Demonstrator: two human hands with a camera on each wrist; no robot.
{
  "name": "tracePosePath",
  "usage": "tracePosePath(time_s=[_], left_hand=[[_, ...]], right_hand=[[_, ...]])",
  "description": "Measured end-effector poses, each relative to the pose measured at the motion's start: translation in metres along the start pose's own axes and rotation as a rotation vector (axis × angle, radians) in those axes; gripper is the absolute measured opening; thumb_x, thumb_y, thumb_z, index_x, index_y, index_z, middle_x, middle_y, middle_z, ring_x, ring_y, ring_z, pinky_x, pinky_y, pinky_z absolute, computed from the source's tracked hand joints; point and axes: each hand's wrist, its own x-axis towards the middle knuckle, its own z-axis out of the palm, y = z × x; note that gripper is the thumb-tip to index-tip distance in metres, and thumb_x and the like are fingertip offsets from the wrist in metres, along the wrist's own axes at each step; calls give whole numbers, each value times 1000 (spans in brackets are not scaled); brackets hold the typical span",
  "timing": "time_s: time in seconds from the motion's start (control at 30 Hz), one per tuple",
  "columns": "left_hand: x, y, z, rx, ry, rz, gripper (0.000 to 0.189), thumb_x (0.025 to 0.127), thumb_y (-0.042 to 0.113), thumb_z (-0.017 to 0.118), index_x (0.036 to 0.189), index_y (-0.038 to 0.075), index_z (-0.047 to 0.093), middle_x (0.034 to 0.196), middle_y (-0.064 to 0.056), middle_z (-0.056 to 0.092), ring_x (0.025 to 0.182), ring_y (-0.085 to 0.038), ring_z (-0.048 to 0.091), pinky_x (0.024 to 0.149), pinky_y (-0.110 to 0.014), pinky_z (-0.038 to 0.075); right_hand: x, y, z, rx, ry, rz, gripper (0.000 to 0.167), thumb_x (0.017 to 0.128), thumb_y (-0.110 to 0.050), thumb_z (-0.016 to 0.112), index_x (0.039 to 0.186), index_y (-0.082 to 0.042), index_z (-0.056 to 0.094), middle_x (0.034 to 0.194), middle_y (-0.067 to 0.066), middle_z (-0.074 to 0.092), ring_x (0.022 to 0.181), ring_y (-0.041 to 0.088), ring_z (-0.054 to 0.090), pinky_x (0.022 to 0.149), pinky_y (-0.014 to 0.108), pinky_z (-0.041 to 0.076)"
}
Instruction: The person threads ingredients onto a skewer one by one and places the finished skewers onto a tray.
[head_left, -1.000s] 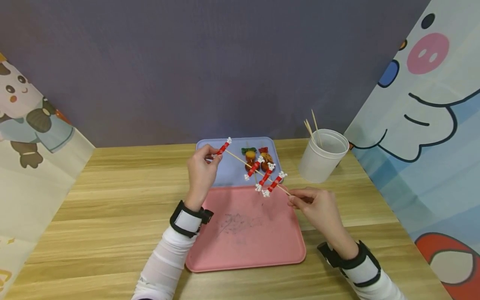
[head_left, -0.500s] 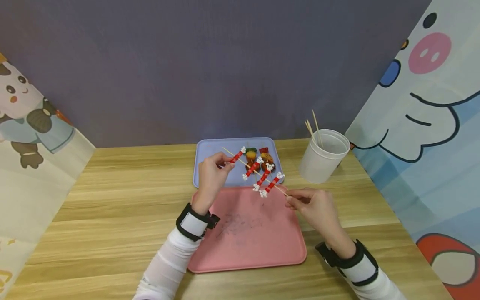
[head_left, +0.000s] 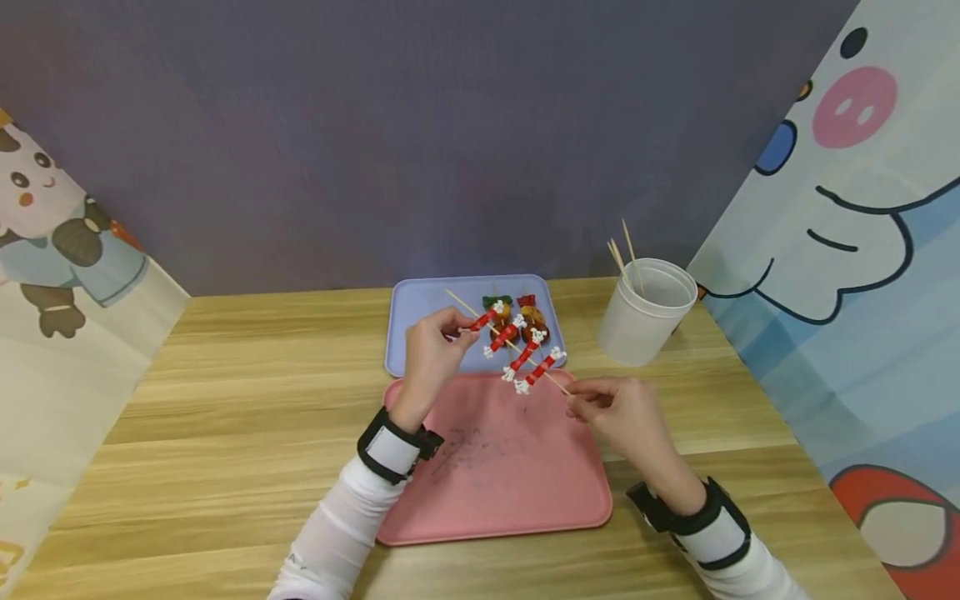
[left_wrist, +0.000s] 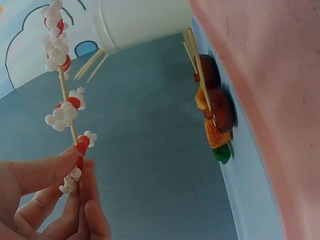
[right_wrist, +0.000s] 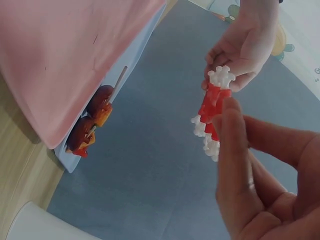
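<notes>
My right hand (head_left: 626, 417) pinches the lower end of a thin wooden skewer (head_left: 461, 302), held slanted up to the left above the trays. Three red pieces with white knobbly ends (head_left: 540, 371) sit spaced along it. With thumb and fingers my left hand (head_left: 435, 354) pinches a fourth such red piece (left_wrist: 81, 146), which is on the skewer near the others. The skewer's bare tip sticks out past it toward the upper left. In the right wrist view the red pieces (right_wrist: 212, 100) overlap, and the right fingertips hide the skewer's end.
Below the hands lies a pink tray (head_left: 495, 500). Behind it a blue tray (head_left: 408, 292) bears two skewers of toy food (head_left: 534, 317). A white bucket (head_left: 641, 325) with several bare skewers (head_left: 628, 250) stands at the back right of the wooden table (head_left: 225, 433).
My left hand has moved right and down along the skewer, sliding the fourth red piece from the tip toward the other three. My right hand has shifted slightly left.
</notes>
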Motion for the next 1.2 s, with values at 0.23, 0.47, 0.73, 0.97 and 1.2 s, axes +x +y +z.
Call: tracePosePath(time_s=[0.23, 0.47, 0.73, 0.97, 1.2], left_hand=[[4, -6, 0, -3, -26, -10, 6, 78, 11, 75, 84, 11, 73, 77, -4, 71, 65, -15, 61, 58, -28, 48], [14, -20, -4, -16, -46, 22, 11, 81, 13, 74, 92, 10, 74, 86, -5, 72, 78, -17, 65, 70, -32, 53], [14, -33, -30, 7, 38, 70, 25, 82, 11, 73, 107, 7, 70, 103, -11, 69, 92, -29, 63, 80, -42, 51], [2, -46, -53, 108, 72, 59, 20, 82, 10, 72, 101, 6, 71, 101, -12, 67, 90, -28, 61, 76, -40, 50], [-6, -59, -73, 159, 106, 59, 19, 79, 6, 73, 98, 2, 71, 98, -16, 67, 89, -32, 61, 74, -45, 50]], right_hand=[[7, -3, 4, -142, -99, 9, 12, 79, -15, 75, 90, -10, 76, 78, 1, 73, 65, 6, 63, 54, 21, 50], [23, -9, 17, -116, -200, 5, 14, 77, -18, 77, 88, -8, 76, 70, 0, 71, 55, 5, 60, 48, 24, 46], [54, -14, 46, -138, -225, 19, 19, 78, -23, 77, 88, -7, 77, 62, -3, 69, 52, 3, 60, 51, 22, 48], [79, -15, 70, -162, -240, -13, 14, 79, -24, 76, 83, -11, 78, 57, -7, 66, 51, 4, 60, 59, 26, 51], [100, -19, 88, -164, -259, -3, 12, 80, -23, 75, 78, -11, 78, 57, -6, 67, 52, 5, 62, 59, 25, 51]])
